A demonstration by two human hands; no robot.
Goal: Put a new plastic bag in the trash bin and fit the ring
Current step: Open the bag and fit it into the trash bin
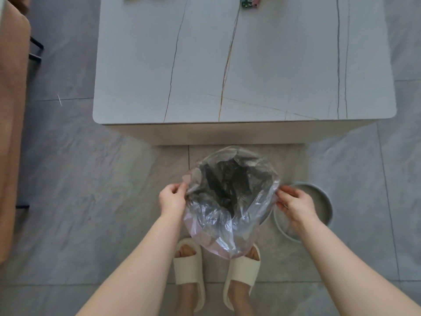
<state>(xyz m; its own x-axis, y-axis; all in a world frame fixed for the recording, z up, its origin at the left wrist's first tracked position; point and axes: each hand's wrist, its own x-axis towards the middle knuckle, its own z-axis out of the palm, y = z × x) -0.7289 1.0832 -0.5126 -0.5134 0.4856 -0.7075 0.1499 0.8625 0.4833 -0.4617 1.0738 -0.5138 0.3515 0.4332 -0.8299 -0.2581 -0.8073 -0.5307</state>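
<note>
A clear plastic bag (230,197) is spread open over the trash bin, whose pink wall (200,241) shows only at the lower left under the film. The bag's inside looks dark. My left hand (172,199) pinches the bag's left edge. On the opposite side, my right hand (293,202) grips the right edge. The grey ring (319,206) lies flat on the floor just right of the bin, partly under my right hand.
A grey marble-look table (243,65) stands just beyond the bin, with small items at its far edge. My feet in cream slippers (189,265) are right below the bin. A brown chair (11,110) fills the left side. Tiled floor lies all around.
</note>
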